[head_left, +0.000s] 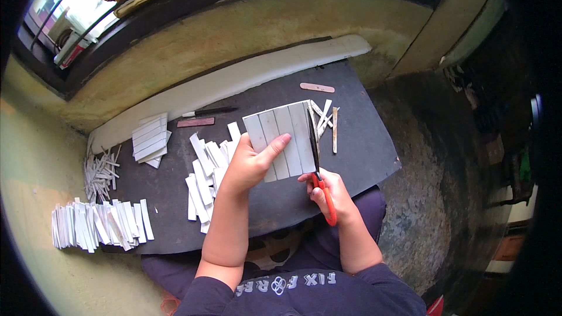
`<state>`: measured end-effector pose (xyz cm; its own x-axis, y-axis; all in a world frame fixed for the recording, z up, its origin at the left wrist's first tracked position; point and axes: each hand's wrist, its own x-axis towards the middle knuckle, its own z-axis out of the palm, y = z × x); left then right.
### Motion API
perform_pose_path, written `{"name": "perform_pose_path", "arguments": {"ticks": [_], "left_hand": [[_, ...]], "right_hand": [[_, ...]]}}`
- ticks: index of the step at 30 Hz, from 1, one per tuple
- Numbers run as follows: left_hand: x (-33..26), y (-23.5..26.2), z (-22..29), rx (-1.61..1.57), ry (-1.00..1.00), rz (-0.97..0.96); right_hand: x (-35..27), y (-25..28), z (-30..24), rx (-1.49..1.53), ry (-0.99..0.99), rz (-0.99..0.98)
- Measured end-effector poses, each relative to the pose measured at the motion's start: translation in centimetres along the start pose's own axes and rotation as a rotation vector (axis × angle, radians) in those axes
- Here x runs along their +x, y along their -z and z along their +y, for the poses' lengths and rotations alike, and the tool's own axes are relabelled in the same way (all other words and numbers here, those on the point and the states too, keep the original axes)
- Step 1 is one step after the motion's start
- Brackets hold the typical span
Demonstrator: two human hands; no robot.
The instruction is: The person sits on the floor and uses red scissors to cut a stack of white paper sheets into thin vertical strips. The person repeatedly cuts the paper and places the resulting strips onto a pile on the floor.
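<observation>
My left hand (253, 162) holds a square panel (297, 140) made of white strips lying side by side, its thumb flat across the front. In my right hand (336, 192) is a pair of scissors (329, 207) with red-orange handles. Their dark blades run along the panel's right edge; whether they are parted is hard to see. Just right of the panel, several narrow white offcuts (325, 118) lie on the dark tabletop (369, 134). Beside my left hand spreads a loose pile of white strips (200, 182).
Finished-looking strip panels (150, 138) are stacked at the left. Thin scraps (102, 173) and a long row of strips (99, 225) sit nearest the left wall. Toward the back are a dark pen-like tool (211, 111), a reddish-brown bar (196, 122) and a pinkish stick (317, 88).
</observation>
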<state>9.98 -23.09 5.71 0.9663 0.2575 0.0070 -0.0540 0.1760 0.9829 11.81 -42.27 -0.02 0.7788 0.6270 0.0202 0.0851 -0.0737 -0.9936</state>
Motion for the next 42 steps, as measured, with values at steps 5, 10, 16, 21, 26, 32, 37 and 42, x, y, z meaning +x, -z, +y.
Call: {"name": "perform_pose_path", "arguments": {"ticks": [5, 10, 16, 21, 26, 32, 37, 42], "left_hand": [[0.0, -0.2, 0.1, 0.004, -0.013, 0.013], [0.0, -0.1, 0.1, 0.012, -0.011, 0.010], [0.1, -0.1, 0.1, 0.020, -0.017, 0.035], [0.3, 0.1, -0.2, 0.012, -0.012, 0.041], [0.4, 0.2, -0.2, 0.009, -0.016, 0.039], [0.5, 0.4, -0.2, 0.017, -0.005, 0.059], [0.7, 0.6, -0.4, 0.003, 0.019, 0.060], [0.9, 0.8, -0.5, 0.014, 0.021, 0.075]], "right_hand": [[0.3, -0.1, 0.2, -0.048, 0.013, 0.031], [0.3, 0.0, -0.1, -0.002, -0.053, 0.019], [0.6, -0.4, -0.6, -0.003, -0.048, 0.052], [0.7, -0.7, -0.2, -0.005, -0.037, 0.072], [0.9, -0.9, 0.8, -0.068, 0.000, 0.107], [1.3, -1.0, 0.4, -0.076, 0.007, 0.116], [1.5, -1.0, 0.0, -0.074, 0.000, 0.111], [1.7, -1.0, -0.1, -0.088, -0.008, 0.115]]}}
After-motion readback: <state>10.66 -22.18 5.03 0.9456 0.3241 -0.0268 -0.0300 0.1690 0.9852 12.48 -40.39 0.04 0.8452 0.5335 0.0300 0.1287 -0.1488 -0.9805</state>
